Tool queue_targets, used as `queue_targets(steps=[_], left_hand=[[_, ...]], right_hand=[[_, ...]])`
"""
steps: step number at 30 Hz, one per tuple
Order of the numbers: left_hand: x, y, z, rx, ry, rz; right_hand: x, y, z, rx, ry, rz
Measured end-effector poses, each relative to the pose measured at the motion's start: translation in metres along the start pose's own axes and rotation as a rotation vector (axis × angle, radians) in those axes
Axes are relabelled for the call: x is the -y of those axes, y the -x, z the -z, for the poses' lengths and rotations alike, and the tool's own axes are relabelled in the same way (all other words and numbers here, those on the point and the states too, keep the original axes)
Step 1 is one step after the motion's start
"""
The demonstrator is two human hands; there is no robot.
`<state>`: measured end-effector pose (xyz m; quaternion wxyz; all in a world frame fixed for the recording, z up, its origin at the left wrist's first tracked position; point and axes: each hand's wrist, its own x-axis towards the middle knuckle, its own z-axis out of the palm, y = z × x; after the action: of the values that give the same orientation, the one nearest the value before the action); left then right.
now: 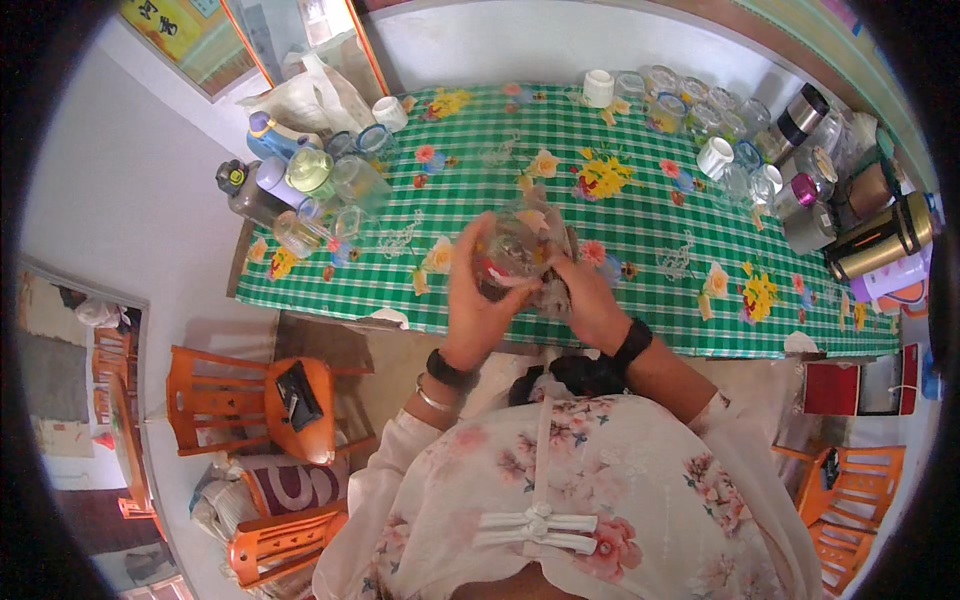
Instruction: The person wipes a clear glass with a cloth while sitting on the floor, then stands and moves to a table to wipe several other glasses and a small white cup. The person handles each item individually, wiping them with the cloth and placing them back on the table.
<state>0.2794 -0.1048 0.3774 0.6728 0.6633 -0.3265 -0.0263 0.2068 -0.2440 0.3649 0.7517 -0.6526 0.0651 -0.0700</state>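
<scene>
My left hand [480, 289] grips a clear glass jar or cup [511, 244] from its left side, over the near middle of the table. A patch of red and white shows on the glass. My right hand [589, 296] holds a crumpled greyish-brown cloth [553, 292] against the right side of the glass. The far end of the cloth sticks out beyond the glass. Motion blur hides the finer detail of the glass and the fingers.
A green checked, flowered tablecloth [480, 180] covers the table. Bottles and glass cups [360, 180] cluster at the left end. More glasses, white mugs [715, 157] and thermos flasks [881, 236] line the right side. An orange wooden chair [217, 401] stands at lower left.
</scene>
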Motion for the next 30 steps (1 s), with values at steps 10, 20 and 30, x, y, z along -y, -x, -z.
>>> queue_targets(steps=[10,20,30], left_hand=[[0.006,0.006,0.002,0.099,0.531,0.412],[0.002,-0.006,0.003,-0.088,0.646,0.233],[-0.030,-0.011,0.013,0.087,-0.145,-0.061]], right_hand=[[0.037,-0.014,0.003,-0.067,0.075,0.272],[-0.010,-0.006,0.000,0.001,-0.231,-0.039],[0.019,-0.007,0.014,-0.047,-0.655,-0.208]])
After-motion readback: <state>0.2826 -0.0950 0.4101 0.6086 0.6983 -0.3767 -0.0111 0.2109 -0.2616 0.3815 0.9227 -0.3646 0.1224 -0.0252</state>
